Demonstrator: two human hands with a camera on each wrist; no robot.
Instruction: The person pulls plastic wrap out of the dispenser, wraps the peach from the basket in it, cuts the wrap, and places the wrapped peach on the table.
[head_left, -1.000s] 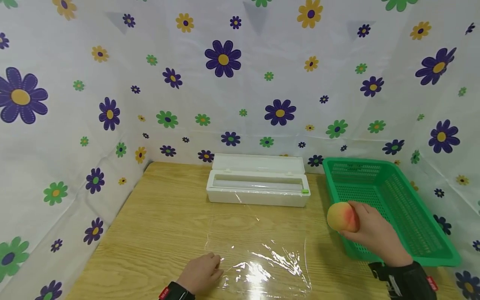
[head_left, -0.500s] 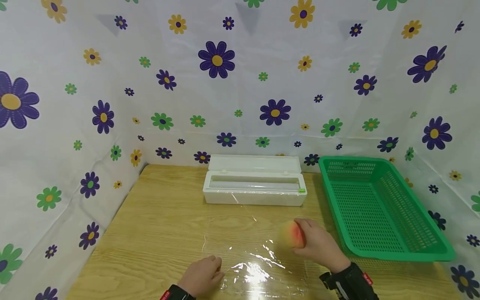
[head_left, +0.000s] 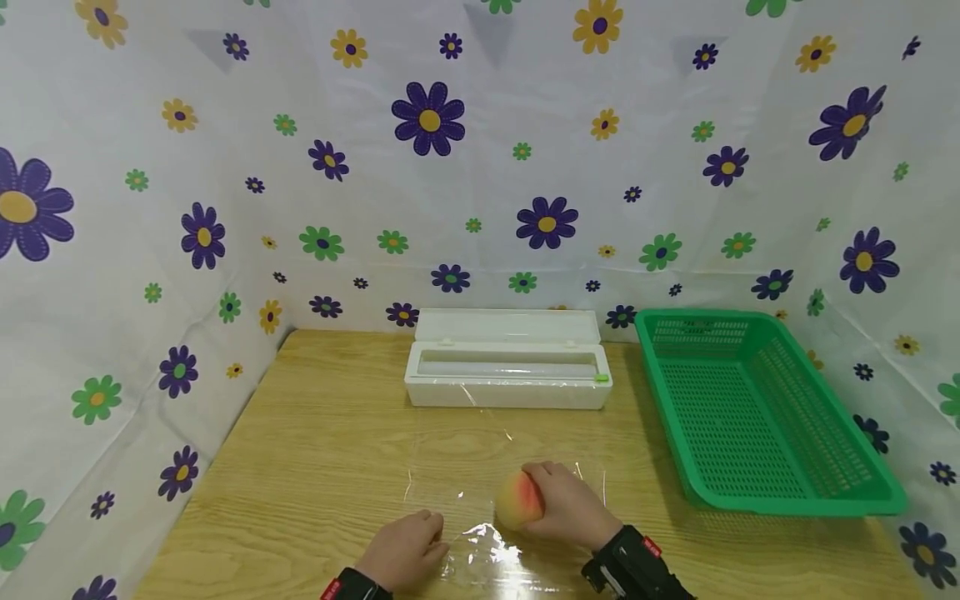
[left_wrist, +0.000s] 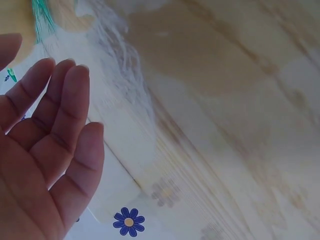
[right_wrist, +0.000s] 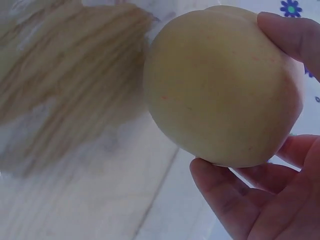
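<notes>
A yellow peach (head_left: 517, 502) with a red blush is gripped by my right hand (head_left: 573, 510), low over a sheet of clear plastic wrap (head_left: 480, 554). In the right wrist view the thumb lies on one side of the peach (right_wrist: 222, 90) and the fingers (right_wrist: 217, 182) on the other. My left hand (head_left: 405, 546) rests at the left edge of the wrap. Seen from the left wrist, that hand's fingers (left_wrist: 75, 105) are loosely bent, thumb apart from them, nothing visible between. The wrap runs back toward a white dispenser box (head_left: 506, 395) with its lid raised.
A green plastic basket (head_left: 675, 450) stands on the right side of the wooden table (head_left: 322, 433). Inside the dispenser lies a film roll (head_left: 510, 369), with a small green slider (head_left: 602, 378) at the right end of its front edge. Flower-patterned cloth (head_left: 360, 192) surrounds the table's back and sides.
My right hand has carried the peach leftward from beside the green basket to over the plastic wrap. The left hand has stayed at the wrap's left edge.
</notes>
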